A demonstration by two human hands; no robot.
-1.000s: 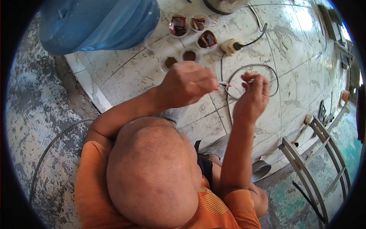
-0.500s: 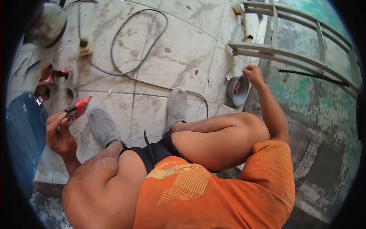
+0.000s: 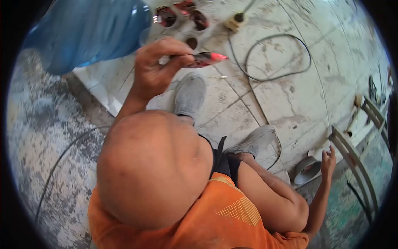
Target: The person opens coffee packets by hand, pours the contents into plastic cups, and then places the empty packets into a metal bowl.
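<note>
Single fisheye view with a dark round border. The camera sits just above the person's head (image 3: 153,170), very near it, and faces steeply down onto the tiled floor (image 3: 269,95). The field reaches from the left hand (image 3: 155,68), gripping a red-handled tool (image 3: 203,59), to the right hand (image 3: 328,159), fingers spread.

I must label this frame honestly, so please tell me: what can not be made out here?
Head view only:
Red-handled tool in the left hand: its other end is hidden inside that hand, so its type is unclear.
Small cups at the top edge: partly cut off, contents blurred.
Right hand beside the grey roll: touching or apart, cannot tell.
</note>
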